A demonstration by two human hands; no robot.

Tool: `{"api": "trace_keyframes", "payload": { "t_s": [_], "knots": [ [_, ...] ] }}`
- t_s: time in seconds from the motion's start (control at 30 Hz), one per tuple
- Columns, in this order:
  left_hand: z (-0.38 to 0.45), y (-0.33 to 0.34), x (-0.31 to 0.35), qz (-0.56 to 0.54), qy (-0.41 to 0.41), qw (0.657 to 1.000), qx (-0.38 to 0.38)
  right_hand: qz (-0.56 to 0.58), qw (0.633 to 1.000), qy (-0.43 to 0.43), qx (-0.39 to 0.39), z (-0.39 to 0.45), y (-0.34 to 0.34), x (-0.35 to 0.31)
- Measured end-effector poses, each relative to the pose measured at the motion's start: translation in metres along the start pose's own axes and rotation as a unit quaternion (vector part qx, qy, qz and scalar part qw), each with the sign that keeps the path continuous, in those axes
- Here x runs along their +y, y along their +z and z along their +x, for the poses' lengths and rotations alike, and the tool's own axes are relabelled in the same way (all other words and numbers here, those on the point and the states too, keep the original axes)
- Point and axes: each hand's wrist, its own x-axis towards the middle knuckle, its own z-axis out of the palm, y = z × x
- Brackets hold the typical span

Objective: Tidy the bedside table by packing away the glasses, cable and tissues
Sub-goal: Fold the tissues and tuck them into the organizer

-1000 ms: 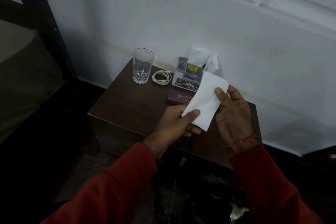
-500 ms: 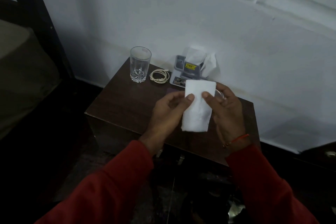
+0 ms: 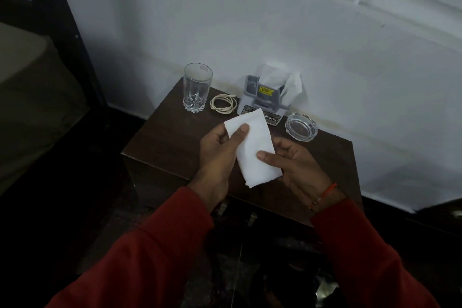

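Both hands pinch a folded tissue (image 3: pixel 252 147) above the counter (image 3: pixel 162 147): left hand (image 3: pixel 220 150), right hand (image 3: pixel 295 165). Folding step; next, probably tuck it into the tissue holder (image 3: pixel 262 100) at the back edge.

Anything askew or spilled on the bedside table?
Nothing spilled. Only oddity: crumpled white tissues bulge loosely out of the grey holder. Clear drinking glass stands upright, cream cable is neatly coiled.
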Motion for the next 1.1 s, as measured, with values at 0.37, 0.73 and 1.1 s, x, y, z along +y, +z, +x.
{"api": "trace_keyframes", "payload": {
  "t_s": [0.37,0.73,1.1],
  "knots": [
    [0.002,-0.002,0.003,-0.028,-0.026,0.999,0.003,0.077,0.996,-0.007,0.049,0.000,-0.002,-0.004],
    [0.004,-0.003,-0.002,0.036,-0.092,0.995,0.024,0.036,0.972,-0.109,0.204,0.010,-0.006,-0.009],
    [0.004,-0.004,0.003,0.100,-0.143,0.984,0.023,-0.381,0.848,-0.204,0.307,0.149,-0.019,-0.111]
  ]
}}
